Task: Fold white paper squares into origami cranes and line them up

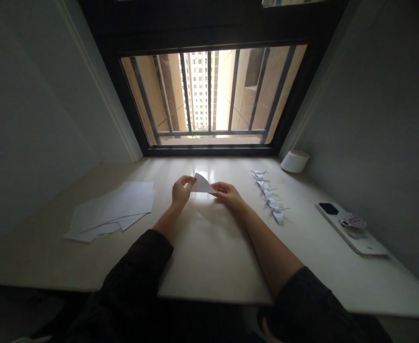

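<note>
A small white piece of folded paper (202, 184), roughly triangular, is held up between both hands over the middle of the sill. My left hand (182, 189) pinches its left edge between thumb and fingers. At its lower right corner, my right hand (226, 193) grips it with the fingertips. Right of the hands, several folded white paper cranes (267, 194) stand in a slanting row. To the left lies a loose stack of white paper sheets (114, 207), overlapping unevenly. How many folds the held paper has, I cannot tell.
The pale sill (209, 257) ends at a front edge close to my body. A phone (352, 233) with a round grip on its back lies at the right. A white cup-shaped object (295, 161) sits in the back right corner, beside the dark window frame (209, 151).
</note>
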`<state>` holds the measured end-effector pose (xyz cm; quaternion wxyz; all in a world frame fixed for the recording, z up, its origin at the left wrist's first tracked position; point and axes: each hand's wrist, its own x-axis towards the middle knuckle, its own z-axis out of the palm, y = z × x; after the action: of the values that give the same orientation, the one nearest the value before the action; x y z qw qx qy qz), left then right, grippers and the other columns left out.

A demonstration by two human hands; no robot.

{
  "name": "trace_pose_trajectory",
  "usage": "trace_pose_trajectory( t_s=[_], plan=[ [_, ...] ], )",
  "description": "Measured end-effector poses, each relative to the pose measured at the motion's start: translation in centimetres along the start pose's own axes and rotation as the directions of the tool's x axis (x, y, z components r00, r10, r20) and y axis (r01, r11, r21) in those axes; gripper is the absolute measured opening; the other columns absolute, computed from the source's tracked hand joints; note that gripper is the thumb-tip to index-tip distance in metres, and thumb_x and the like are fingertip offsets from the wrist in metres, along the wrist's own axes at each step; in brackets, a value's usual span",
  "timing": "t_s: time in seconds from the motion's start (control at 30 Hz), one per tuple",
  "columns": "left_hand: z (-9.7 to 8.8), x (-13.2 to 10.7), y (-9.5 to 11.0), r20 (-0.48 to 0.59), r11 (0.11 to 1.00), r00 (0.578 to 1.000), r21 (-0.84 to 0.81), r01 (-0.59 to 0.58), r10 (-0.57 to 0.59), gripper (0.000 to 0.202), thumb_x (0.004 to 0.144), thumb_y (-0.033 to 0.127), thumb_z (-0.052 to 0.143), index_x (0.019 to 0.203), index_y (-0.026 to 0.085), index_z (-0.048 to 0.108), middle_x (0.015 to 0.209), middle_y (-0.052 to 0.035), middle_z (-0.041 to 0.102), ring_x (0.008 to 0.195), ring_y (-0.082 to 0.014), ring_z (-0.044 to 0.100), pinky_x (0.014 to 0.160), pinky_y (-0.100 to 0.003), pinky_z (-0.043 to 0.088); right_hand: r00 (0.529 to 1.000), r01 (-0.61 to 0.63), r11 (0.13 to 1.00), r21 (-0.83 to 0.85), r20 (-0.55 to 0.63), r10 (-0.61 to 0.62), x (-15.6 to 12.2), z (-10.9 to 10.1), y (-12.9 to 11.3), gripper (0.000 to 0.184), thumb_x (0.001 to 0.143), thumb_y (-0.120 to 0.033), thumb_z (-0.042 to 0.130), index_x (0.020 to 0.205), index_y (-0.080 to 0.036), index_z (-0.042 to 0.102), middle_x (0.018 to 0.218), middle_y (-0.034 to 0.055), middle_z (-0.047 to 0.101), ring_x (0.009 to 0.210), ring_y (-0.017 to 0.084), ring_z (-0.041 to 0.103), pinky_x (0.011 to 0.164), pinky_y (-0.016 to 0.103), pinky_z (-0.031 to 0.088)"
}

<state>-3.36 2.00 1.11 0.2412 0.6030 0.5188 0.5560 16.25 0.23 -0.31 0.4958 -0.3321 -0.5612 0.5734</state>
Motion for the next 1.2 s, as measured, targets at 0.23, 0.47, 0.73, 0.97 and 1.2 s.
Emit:
trace_pose_trajectory(
  t_s=[0.23,0.47,0.73,0.97,1.2],
  plan=[
    [-0.3,0.5,-0.1,-0.027,0.985,0.997,-0.163,0.063,-0.068,0.027,0.071,0.043,0.065,0.077,0.016,0.066,0.079,-0.0053,0.068,0.080,-0.0191,0.061,0.077,-0.030,0.045,0.955,-0.025,0.992,-0.121,-0.297,-0.012,0.2,-0.7,0.1,0.035,0.059,-0.050,0.074,0.074,-0.019,0.068,0.068,0.0041,0.068,0.060,0.016,0.061,0.046,0.024,0.042],
    [0.0,0.5,-0.1,0.019,0.987,0.999,-0.158,0.038,-0.036,0.026,0.071,0.042,0.065,0.079,0.017,0.067,0.083,-0.0051,0.069,0.082,-0.0182,0.062,0.078,-0.030,0.045,0.935,0.062,0.994,-0.090,-0.342,-0.089,0.5,-1.0,0.2,0.035,0.062,-0.052,0.072,0.069,-0.019,0.066,0.063,0.0025,0.066,0.070,0.020,0.067,0.063,0.028,0.046],
    [0.0,0.4,-0.2,0.127,0.983,0.991,-0.175,0.056,-0.034,0.034,0.071,0.049,0.065,0.083,0.017,0.065,0.069,-0.0028,0.066,0.067,-0.0146,0.061,0.066,-0.026,0.045,0.920,0.070,0.995,-0.066,-0.382,-0.090,0.6,-1.0,0.2,0.039,0.061,-0.054,0.071,0.074,-0.018,0.064,0.067,0.0032,0.066,0.069,0.020,0.066,0.061,0.027,0.045],
    [0.6,-0.7,1.0,0.319,0.919,0.928,-0.273,0.285,-0.193,0.043,0.070,0.057,0.063,0.081,0.016,0.058,0.070,-0.0085,0.070,0.061,-0.0179,0.066,0.061,-0.028,0.048,0.916,0.082,0.996,-0.040,-0.392,-0.091,0.7,-0.9,0.4,0.039,0.061,-0.053,0.072,0.075,-0.018,0.063,0.068,0.0027,0.066,0.066,0.019,0.067,0.059,0.026,0.044],
    [1.1,-1.2,1.1,0.218,0.902,0.948,-0.315,0.295,-0.234,0.045,0.066,0.058,0.066,0.078,0.015,0.058,0.079,-0.0118,0.071,0.076,-0.0222,0.068,0.071,-0.033,0.050,0.938,0.056,0.998,-0.029,-0.342,-0.062,0.5,-0.5,-0.1,0.043,0.056,-0.051,0.075,0.080,-0.019,0.062,0.071,0.0045,0.069,0.069,0.021,0.068,0.059,0.027,0.045]
  ],
)
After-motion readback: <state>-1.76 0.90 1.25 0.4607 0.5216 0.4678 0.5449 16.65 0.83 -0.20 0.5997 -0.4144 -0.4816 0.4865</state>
